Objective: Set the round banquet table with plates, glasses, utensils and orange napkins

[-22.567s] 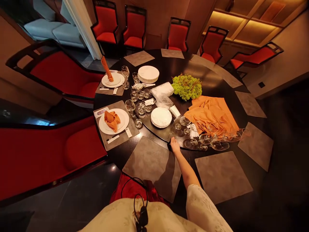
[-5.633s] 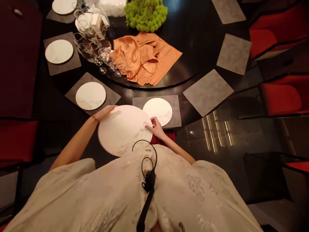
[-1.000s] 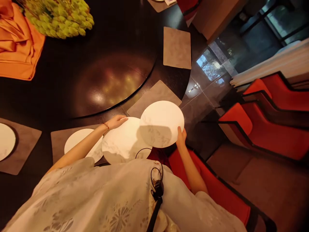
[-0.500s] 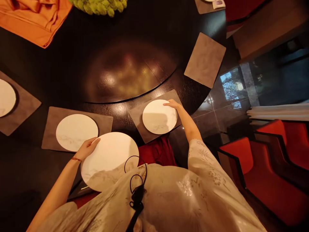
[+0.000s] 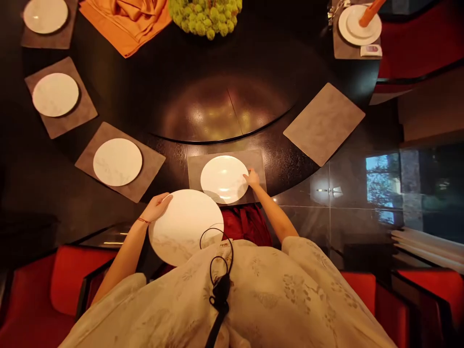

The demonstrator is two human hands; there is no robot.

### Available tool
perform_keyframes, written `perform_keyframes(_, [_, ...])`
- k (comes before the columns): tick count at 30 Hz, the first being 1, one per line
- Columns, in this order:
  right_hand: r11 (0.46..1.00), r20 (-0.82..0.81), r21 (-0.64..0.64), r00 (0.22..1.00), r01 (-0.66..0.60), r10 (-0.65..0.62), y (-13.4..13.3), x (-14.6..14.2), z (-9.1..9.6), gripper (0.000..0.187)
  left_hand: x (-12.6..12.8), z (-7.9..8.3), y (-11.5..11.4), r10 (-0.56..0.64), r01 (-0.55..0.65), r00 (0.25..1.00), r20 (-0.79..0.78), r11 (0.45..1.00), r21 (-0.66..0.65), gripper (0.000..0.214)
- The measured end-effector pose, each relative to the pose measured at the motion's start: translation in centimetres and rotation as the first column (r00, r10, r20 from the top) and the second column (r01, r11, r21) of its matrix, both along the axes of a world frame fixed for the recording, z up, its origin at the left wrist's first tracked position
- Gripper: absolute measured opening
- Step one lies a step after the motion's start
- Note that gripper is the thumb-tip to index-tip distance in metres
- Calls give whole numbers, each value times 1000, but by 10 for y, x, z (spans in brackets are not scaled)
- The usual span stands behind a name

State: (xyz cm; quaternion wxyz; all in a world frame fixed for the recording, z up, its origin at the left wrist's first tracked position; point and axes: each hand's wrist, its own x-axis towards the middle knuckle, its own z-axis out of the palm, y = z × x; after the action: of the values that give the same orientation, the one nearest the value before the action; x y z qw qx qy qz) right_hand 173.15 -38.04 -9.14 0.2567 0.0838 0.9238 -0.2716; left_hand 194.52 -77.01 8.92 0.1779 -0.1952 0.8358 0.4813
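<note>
My left hand (image 5: 156, 207) grips the left rim of a white plate (image 5: 184, 224), perhaps a stack, held against my body below the table edge. My right hand (image 5: 252, 178) rests with its fingertips on the right rim of another white plate (image 5: 224, 178). That plate lies flat on a grey placemat (image 5: 257, 166) directly in front of me on the dark round table (image 5: 275, 150). The right fingers look bent onto the plate's edge.
More plates on mats lie to the left: one (image 5: 117, 162), another (image 5: 55, 94), a third (image 5: 45, 15). A bare mat (image 5: 324, 123) sits right. Orange napkins (image 5: 125, 19), a green centrepiece (image 5: 205, 14) and a set place (image 5: 359, 24) lie far. Red chairs (image 5: 61, 285) flank me.
The view has swung left. The plate is now centred on the mat, with my right hand shifted from its far edge to its right rim. The left hand still holds its plate.
</note>
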Motion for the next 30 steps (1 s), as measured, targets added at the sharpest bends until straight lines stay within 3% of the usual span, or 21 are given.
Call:
perform_keyframes(5, [982,27,-174,997,-68,74,12,14,-6,18,1,8,105,28,-27,999,-35,999,38,43])
perform_keyframes(10, [945,49,-324,999,37,-23,25,13,0,30,-8,19,166,74,-72,997,-33,996,49,40])
perform_keyframes(12, [907,27,-412,996,89,-85,47,11,3,46,-21,11,178,118,-115,992,-53,992,46,39])
perform_keyframes(15, [798,101,-588,991,134,-93,100,2,11,53,-52,-23,199,278,-274,952,-126,961,49,37])
perform_keyframes(17, [680,248,-700,967,219,-57,142,-7,20,46,-84,-53,224,393,-390,900,-189,919,54,36])
perform_keyframes(19, [545,369,-764,927,345,-69,186,-20,31,55,-126,-82,264,469,-471,851,-238,881,54,37])
perform_keyframes(21, [424,409,-793,898,438,-162,230,-34,42,61,-179,-104,320,491,-502,835,-248,865,21,39])
perform_keyframes(23, [360,399,-794,867,490,-299,275,-52,50,51,-235,-119,384,448,-466,871,-199,883,-50,41])
perform_keyframes(26, [399,344,-722,793,565,-502,341,-87,56,39,-315,-132,481,349,-363,926,-145,928,-83,41])
perform_keyframes(30, [545,217,-563,748,620,-627,425,-161,55,46,-401,-148,578,288,-292,940,-184,956,7,38])
